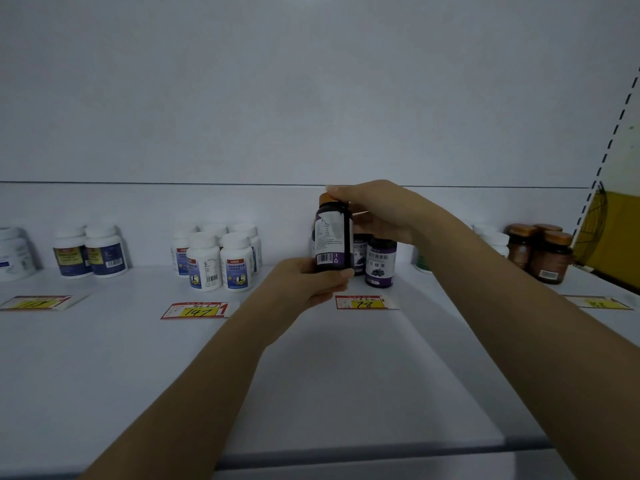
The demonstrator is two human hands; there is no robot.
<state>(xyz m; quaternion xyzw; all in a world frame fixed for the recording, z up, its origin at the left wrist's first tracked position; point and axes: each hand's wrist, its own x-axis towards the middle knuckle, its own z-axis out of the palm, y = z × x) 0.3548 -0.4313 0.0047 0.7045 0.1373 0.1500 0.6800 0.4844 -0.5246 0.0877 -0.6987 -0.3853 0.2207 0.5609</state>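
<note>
Over a white store shelf [311,375], two bare hands hold one small dark bottle [332,237] upright between them. The bottle has a purple and white label with a barcode facing the camera, and a brownish-orange cap [325,198]. The left hand [311,282] cups the base, with its fingers wrapped behind and its thumb curled across the lower front edge. The right hand [374,213] comes in from the right and closes over the top, its fingertips pinching the cap. The bottle sits slightly right of centre, raised off the shelf and just in front of two matching purple-labelled bottles [381,263] that stand near the back wall. A red and yellow price tag marked 78 [363,302] lies flat on the shelf just in front of these.

To the left stands a cluster of white bottles [221,259] with white caps, with a price tag marked 147 [199,310] before them. Farther left are white-capped bottles with dark blue labels [91,254] and another tag [34,302]. On the far right stand brown jars [540,252], and more white bottles [491,237] are partly hidden behind the right forearm.
</note>
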